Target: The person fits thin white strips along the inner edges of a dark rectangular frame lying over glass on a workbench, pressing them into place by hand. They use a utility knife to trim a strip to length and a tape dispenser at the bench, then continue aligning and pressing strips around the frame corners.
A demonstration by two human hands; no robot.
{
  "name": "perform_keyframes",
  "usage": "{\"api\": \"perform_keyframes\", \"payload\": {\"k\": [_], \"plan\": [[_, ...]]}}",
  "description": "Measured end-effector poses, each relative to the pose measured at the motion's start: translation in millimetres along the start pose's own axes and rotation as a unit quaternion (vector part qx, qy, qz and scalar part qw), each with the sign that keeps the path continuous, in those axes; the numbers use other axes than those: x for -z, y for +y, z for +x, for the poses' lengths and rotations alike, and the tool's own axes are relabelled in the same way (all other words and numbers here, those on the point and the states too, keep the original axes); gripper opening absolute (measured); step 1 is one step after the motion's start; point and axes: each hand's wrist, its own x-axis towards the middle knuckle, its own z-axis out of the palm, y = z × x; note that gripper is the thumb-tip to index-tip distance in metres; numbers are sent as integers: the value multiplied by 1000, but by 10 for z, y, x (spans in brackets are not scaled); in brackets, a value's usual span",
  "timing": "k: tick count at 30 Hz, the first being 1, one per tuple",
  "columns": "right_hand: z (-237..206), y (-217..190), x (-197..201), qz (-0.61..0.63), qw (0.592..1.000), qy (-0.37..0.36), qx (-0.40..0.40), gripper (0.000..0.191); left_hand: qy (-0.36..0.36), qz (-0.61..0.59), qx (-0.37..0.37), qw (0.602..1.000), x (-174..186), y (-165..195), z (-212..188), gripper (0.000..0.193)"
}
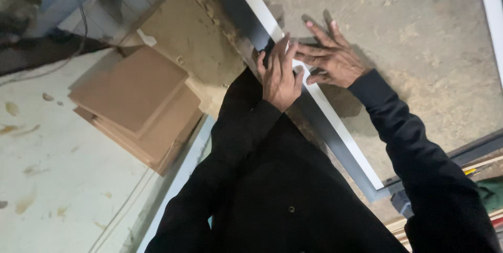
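1. I see both hands working on a long frame bar (335,132), grey with a white top face, running diagonally from upper centre down to lower right.
2. Left hand (279,74): lying on the bar, fingers extended and close together, pointing up along it. The thumb side is against the bar's dark left edge. Not clenched. I can't tell whether the fingers pinch anything underneath.
3. Right hand (329,56): flat, fingers spread, palm down on the rough concrete-like panel (435,48) just right of the bar. Its fingertips reach onto the bar's white face and meet the left hand's fingers. It grasps nothing that I can see.
4. Both hands touch or nearly touch each other at the same spot, around the upper third of the visible bar.
5. The bar's lower end meets a second grey bar (471,151) at a corner at lower right, and that bar runs off to the right edge. Another white strip (492,12) shows at the far right edge.
6. Both arms are in black sleeves (408,148). The dark-clothed body fills bottom centre.
7. Left of the bar is a stack of brown cardboard-coloured flat boards (136,106) on a pale stained floor (52,179), well apart from the hands.
8. A dark cable (57,64) crosses the floor at upper left.
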Motion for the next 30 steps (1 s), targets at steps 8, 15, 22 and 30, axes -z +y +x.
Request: {"api": "perform_keyframes", "payload": {"k": [8, 15, 22, 30], "plan": [[-33, 115, -26, -90, 994, 9, 63, 95, -14, 12, 62, 998, -100, 114, -90, 95], [-50, 223, -72, -125, 988, 9, 88, 94, 19, 22, 46, 999, -139, 142, -110, 94], [-18, 293, -146, -38, 993, -7, 113, 86, 143, -186, 113, 966, -24, 8, -142, 60], [-4, 278, -45, -151, 977, 40, 144, 82, 167, -248, 150, 942, -17, 172, -117, 57]]}}
